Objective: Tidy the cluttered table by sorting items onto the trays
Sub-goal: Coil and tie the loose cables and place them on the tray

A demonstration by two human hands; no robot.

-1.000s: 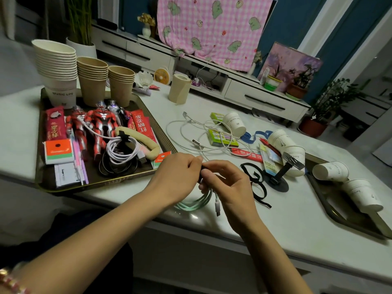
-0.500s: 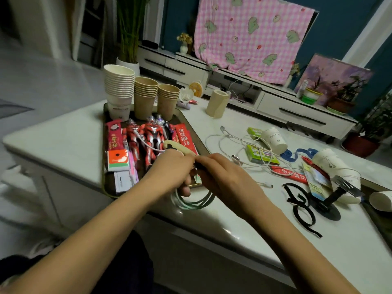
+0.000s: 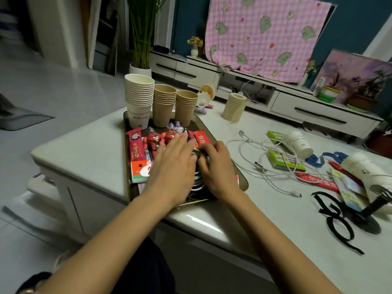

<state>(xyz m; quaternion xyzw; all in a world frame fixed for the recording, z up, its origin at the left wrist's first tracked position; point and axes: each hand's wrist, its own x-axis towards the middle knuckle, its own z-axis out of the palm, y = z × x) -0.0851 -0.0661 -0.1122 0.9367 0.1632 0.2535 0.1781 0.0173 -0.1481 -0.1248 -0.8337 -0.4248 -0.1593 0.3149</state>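
Both hands are working over the tray (image 3: 243, 183) at the counter's (image 3: 84, 149) left end. The left hand (image 3: 174, 166) is lying flat, fingers spread and nearly straight, pressing down on the tray's contents and gripping nothing. The right hand (image 3: 218, 168) is sitting just beside it, fingers curled onto the coiled cable (image 3: 198, 179).

The coil, pale green and white loops, is lying inside the tray, showing in the gap between the two hands and partly hidden under them. Red toy figures (image 3: 154, 139) are poking out beyond the left fingertips. Stacked paper cups (image 3: 139, 96) are standing at the tray's far end. A loose white cable (image 3: 273, 177) is sprawling on the counter, well apart to the right.
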